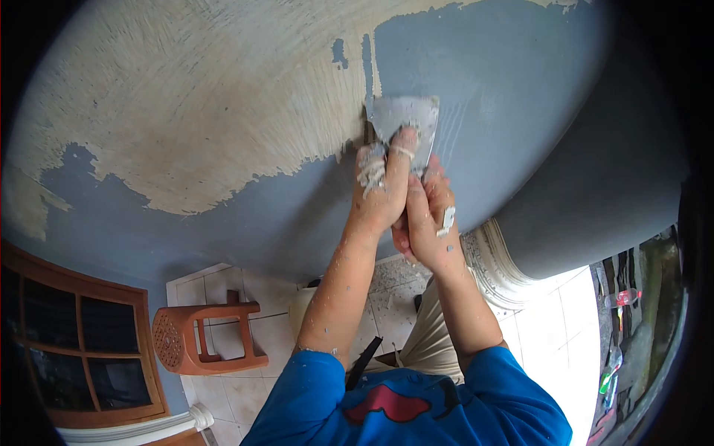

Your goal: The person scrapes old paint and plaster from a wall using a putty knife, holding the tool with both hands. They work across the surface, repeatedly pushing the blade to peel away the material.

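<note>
A wide-bladed paint scraper (398,111) is pressed against the grey painted wall (476,89), its edge beside the border where bare, pale plaster (223,97) shows. My left hand (384,182) is closed around the scraper near its blade, one digit lying along the metal. Lower down, my right hand (430,212) is wrapped around the handle, which the fingers mostly hide. Paint flakes cling to both hands and forearms, with thick crumbs on the left fingers and a pale chip on the right hand.
A brown plastic stool (212,338) lies tipped over on the tiled floor (275,338) at lower left. A wood-framed window (85,346) is beyond it. At right a round grey column (602,186) with a moulded base (500,271) adjoins the wall. Debris lies below my hands.
</note>
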`<state>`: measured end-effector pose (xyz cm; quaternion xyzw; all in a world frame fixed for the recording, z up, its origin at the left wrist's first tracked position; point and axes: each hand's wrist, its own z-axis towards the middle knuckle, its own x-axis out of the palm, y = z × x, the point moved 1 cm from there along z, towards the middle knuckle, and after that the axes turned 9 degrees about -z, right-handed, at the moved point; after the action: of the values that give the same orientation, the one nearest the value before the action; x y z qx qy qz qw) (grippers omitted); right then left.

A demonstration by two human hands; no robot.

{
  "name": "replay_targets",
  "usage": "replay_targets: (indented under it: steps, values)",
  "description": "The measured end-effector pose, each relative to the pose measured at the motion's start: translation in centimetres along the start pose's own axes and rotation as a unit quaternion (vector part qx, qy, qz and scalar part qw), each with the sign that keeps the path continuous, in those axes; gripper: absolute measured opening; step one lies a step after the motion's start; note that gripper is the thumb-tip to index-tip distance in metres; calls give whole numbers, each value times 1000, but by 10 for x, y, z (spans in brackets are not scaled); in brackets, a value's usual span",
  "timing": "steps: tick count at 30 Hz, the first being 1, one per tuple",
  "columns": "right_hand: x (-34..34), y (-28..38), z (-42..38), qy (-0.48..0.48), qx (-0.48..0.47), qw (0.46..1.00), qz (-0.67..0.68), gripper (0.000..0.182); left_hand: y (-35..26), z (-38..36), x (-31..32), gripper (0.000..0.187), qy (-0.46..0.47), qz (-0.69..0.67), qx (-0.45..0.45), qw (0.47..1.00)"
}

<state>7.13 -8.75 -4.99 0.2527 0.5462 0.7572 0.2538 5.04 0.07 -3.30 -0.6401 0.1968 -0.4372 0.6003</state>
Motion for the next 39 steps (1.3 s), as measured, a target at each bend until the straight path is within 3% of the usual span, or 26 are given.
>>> replay_targets:
  steps: [5, 6, 7, 10, 12, 16, 19, 20, 21, 24, 27, 39]
  values:
    - [2, 35, 18, -17, 7, 999, 43, 25, -44, 5, 18, 49, 18, 9, 7, 1000]
    - [1, 31, 11, -9, 5, 1000, 22, 24, -23, 4, 9, 49, 24, 40, 54, 997]
    - [1, 19, 0, -1, 5, 1000, 4, 24, -17, -3, 10, 49, 2, -13, 20, 1000]
    - [2, 14, 2, -15, 10, 1000, 12, 24, -15, -1, 9, 50, -4, 34, 45, 998]
    - [0, 31, 16, -8, -9, 1000, 19, 24, -35, 9, 14, 50, -7, 104, 71, 992]
    - [2, 63, 26, -23, -9, 999, 43, 21, -79, 10, 38, 49, 11, 82, 57, 995]
    - [-2, 42, 10, -7, 21, 999, 33, 19, -47, 1, 18, 47, 44, 96, 61, 993]
    - [-2, 24, -2, -3, 42, 999, 20, 19, -20, -4, 8, 47, 14, 51, 56, 997]
    - [-2, 6, -11, 0, 62, 998, 9, 20, 4, -7, -7, 48, 26, 74, 92, 993]
    - [1, -33, -27, 53, 125, 990, -26, 38, 27, -35, -19, 49, -78, 4, -22, 997]
    - [7, -41, -25, 91, 115, 988, -48, 41, 30, -39, -29, 52, -127, -34, -63, 989]
    - [16, -55, -25, 85, 95, 989, -73, 36, 44, -40, -37, 53, -172, -91, -39, 980]
